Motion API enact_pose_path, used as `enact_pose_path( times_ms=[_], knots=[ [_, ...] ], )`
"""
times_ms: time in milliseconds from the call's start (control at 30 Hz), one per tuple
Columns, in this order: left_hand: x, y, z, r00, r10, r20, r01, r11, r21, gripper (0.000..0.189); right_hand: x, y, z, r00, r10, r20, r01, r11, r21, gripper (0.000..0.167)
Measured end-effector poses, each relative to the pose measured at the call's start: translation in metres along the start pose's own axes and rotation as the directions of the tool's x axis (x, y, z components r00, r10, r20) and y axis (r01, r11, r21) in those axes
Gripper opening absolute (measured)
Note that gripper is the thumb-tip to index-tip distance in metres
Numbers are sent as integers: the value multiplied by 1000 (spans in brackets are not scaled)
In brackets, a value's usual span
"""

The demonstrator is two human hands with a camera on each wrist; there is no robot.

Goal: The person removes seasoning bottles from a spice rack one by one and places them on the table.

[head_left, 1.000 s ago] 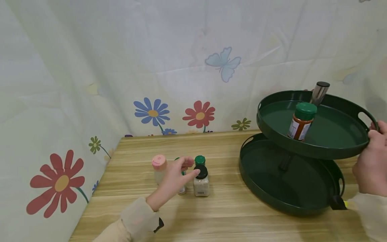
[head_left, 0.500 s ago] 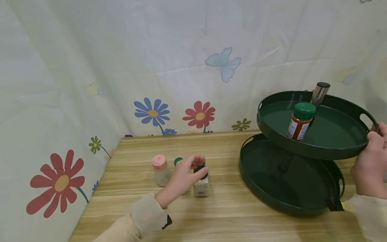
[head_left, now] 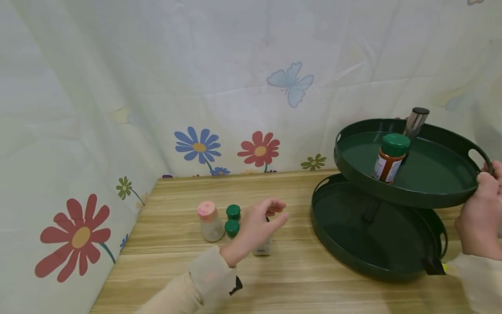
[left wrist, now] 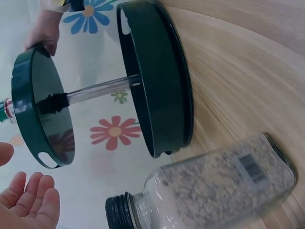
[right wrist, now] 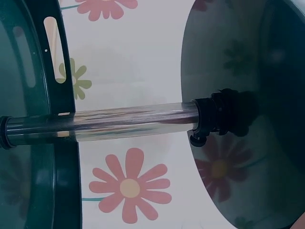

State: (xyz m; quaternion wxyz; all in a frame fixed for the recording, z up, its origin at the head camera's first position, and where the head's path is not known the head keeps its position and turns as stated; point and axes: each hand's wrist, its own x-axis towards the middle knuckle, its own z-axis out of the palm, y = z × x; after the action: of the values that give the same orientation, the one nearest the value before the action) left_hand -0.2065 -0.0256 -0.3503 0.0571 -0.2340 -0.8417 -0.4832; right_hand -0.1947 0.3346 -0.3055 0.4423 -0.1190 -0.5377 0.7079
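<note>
My left hand [head_left: 256,224] hovers over a clear square jar [head_left: 262,249] with a black lid and partly hides it. Its fingers are loosely bent, with a gap between thumb and fingertips. The left wrist view shows this jar [left wrist: 224,183] filled with pale flakes or grains, apart from the fingers. At the far right, my right hand [head_left: 480,213] grips the handle of the upper green tray [head_left: 443,165] of a two-tier stand. On that tray stands a green-capped spice bottle [head_left: 389,159] with red-brown contents.
Left of my left hand stand a pink-capped shaker [head_left: 211,222] and two green-capped bottles, one rear [head_left: 233,212] and one front [head_left: 232,227]. The lower green tray [head_left: 353,226] sits on the wooden table [head_left: 298,283]. A metal pole [right wrist: 138,121] joins the tiers. A flowered curtain [head_left: 219,87] hangs behind.
My left hand has moved to the right, from beside the green-capped bottles to over the black-lidded jar and slightly past it. The right hand keeps its grip on the upper tray's handle.
</note>
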Motion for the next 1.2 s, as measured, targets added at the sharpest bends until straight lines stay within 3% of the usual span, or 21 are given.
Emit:
enact_pose_path(
  times_ms=[300,767,1200],
  knots=[
    [9,4,9,999,34,8,-33,997,-73,23,0,1,0,1000,-10,12,10,1000,-6,37],
    [23,19,18,993,114,-17,-116,988,-98,23,0,2,-1,1000,-16,24,16,1000,12,40],
    [41,37,26,991,132,5,-130,985,-116,32,0,2,0,999,19,-26,-20,1000,-16,41]
  ],
)
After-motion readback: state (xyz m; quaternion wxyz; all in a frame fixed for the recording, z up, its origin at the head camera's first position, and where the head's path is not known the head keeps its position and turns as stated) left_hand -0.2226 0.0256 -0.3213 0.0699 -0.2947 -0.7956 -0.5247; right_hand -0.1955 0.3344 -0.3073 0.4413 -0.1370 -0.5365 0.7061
